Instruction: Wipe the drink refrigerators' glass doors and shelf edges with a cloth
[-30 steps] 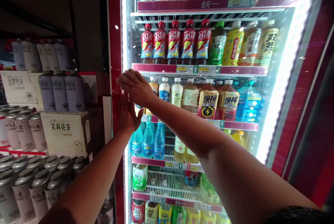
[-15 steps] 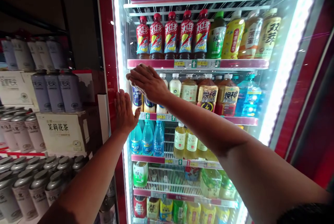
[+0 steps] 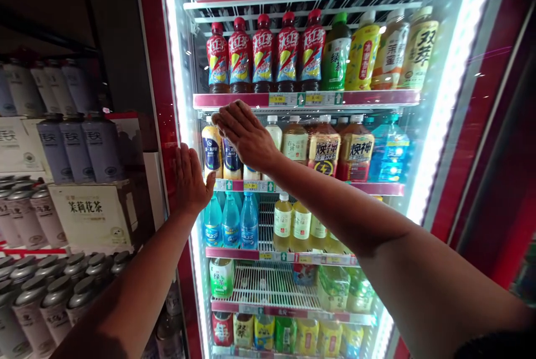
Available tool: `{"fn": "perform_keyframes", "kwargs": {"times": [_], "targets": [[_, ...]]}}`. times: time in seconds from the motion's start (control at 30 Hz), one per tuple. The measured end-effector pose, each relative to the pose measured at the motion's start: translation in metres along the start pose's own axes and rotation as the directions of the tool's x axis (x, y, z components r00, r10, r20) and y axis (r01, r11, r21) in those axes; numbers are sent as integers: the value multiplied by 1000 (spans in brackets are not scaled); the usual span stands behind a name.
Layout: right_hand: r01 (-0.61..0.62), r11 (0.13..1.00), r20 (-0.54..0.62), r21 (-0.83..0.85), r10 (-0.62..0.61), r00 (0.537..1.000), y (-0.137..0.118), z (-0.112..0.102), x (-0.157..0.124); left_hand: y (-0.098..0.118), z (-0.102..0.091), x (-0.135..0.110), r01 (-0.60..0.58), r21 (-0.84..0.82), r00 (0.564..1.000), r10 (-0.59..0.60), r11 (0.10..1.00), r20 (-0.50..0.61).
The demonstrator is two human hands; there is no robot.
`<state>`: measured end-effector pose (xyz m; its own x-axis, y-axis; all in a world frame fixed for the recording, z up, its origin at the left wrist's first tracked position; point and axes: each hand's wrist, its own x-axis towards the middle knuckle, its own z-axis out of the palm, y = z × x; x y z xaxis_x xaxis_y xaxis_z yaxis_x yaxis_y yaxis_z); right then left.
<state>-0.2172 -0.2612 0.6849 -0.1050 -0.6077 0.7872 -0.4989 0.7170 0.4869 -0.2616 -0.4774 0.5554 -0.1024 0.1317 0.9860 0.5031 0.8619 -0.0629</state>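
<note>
My left hand (image 3: 191, 183) is open and empty, its palm against or just in front of the red frame (image 3: 166, 96) at the left edge of a lit drinks fridge. Up and to the right, my right hand (image 3: 248, 138) has its fingers stretched out and holds nothing. It partly covers bottles with navy labels (image 3: 212, 149) on a middle shelf; whether it touches anything I cannot tell. Clear blue bottles (image 3: 230, 220) stand on the shelf below. Above, red-capped tea bottles (image 3: 263, 54) are lined up on their own shelf.
To the left, lilac canisters (image 3: 103, 149) and silver-lidded cans (image 3: 31, 297) are stacked around a cream carton (image 3: 94, 214). A bright light strip (image 3: 456, 68) edges the fridge's right side. Lower down are a wire shelf (image 3: 272, 286) and a row of small drinks (image 3: 286, 335).
The view has shifted slightly, so the fridge sits further left. My right hand has moved rightward across the bottles, uncovering more of the navy labels. My left hand stays at the frame.
</note>
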Motion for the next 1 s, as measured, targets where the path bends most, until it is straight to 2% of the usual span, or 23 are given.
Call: {"fn": "perform_keyframes", "kwargs": {"times": [0.17, 0.33, 0.5, 0.7, 0.87, 1.0], "targets": [[68, 998, 21, 8, -68, 997, 9, -2, -13, -1, 0, 0, 2, -21, 1000, -2, 1000, 5], [-29, 999, -59, 34, 30, 998, 17, -2, -20, -2, 0, 0, 6, -20, 1000, -6, 1000, 18], [48, 998, 34, 45, -49, 998, 20, -16, -41, -2, -1, 0, 32, -30, 999, -31, 999, 38], [-69, 997, -40, 27, 70, 997, 37, -33, -55, -5, 0, -1, -4, 14, 1000, 4, 1000, 27], [-12, 999, 16, 43, 11, 1000, 43, -36, -63, -5, 0, -1, -14, 27, 999, 13, 1000, 33], [-76, 997, -31, 30, 77, 997, 47, -38, -65, -3, -1, 0, -49, 56, 999, 48, 997, 13]]}}
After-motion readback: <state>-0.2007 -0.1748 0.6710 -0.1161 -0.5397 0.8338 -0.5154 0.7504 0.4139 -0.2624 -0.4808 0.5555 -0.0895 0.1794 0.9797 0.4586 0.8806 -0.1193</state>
